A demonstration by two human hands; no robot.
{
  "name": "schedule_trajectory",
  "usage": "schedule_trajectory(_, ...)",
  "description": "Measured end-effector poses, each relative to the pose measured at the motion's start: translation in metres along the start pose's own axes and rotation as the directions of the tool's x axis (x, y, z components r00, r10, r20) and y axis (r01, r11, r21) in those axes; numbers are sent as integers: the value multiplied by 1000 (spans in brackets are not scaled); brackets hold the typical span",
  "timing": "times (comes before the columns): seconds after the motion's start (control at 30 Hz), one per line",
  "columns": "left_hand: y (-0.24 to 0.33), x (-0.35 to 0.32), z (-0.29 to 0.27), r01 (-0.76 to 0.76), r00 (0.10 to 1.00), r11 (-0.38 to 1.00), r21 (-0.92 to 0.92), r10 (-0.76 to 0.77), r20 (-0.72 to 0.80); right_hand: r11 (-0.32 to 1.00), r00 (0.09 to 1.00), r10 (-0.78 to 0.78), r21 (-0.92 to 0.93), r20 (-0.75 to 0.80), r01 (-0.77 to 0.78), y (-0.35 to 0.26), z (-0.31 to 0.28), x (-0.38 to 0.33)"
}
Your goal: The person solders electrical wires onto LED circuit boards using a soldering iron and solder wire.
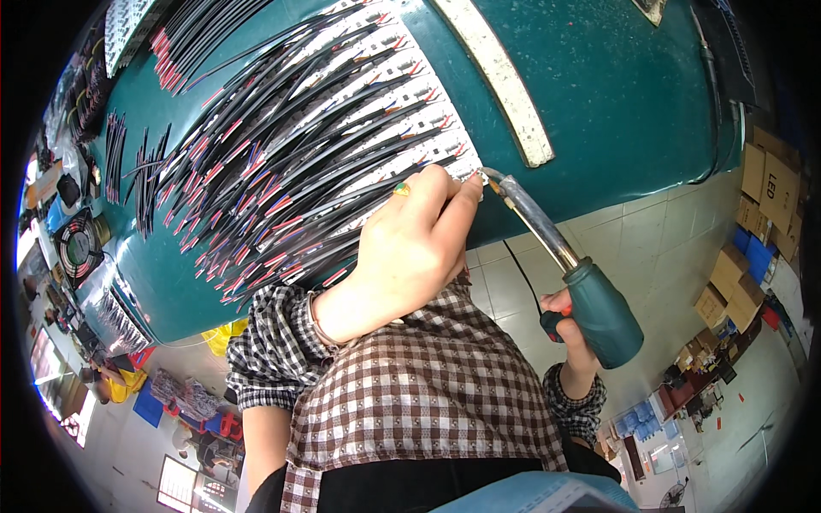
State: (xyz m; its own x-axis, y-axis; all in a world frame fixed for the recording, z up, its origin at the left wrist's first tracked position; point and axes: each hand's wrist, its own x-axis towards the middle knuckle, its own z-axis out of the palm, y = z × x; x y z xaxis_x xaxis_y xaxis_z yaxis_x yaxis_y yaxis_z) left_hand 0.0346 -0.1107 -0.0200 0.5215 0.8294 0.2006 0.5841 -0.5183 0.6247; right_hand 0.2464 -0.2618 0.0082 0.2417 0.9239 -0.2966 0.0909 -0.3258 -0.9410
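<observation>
My right hand (579,346) is wrapped round the green handle of a soldering gun (605,315). Its metal barrel points up and left, and its tip is at the right edge of a row of white circuit boards (436,111). There the thumb and fingers of my left hand (416,239) are pinched together, right beside the tip. Whatever they hold is too small and covered to make out. Many black-sleeved wires (282,162) with red, blue and white ends fan leftward from the boards, partly under my left hand and wrist.
On the green tabletop (616,103) lies a long pale, spotted strip (505,85). More black wires (192,43) are bundled at the far left, near a small fan (79,248). A thin black cable (522,269) hangs by the soldering gun. Cardboard boxes (770,192) stand at the right.
</observation>
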Motion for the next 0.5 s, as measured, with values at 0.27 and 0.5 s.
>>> schedule_trajectory(0.27,2,0,1,12,1000,1000,7,-12,10,995,997,72,71,-27,-70,-3,6,0)
schedule_trajectory(0.5,2,1,1,3,1000,1000,3,-3,-7,978,985,-104,-164,140,127,0,-7,1)
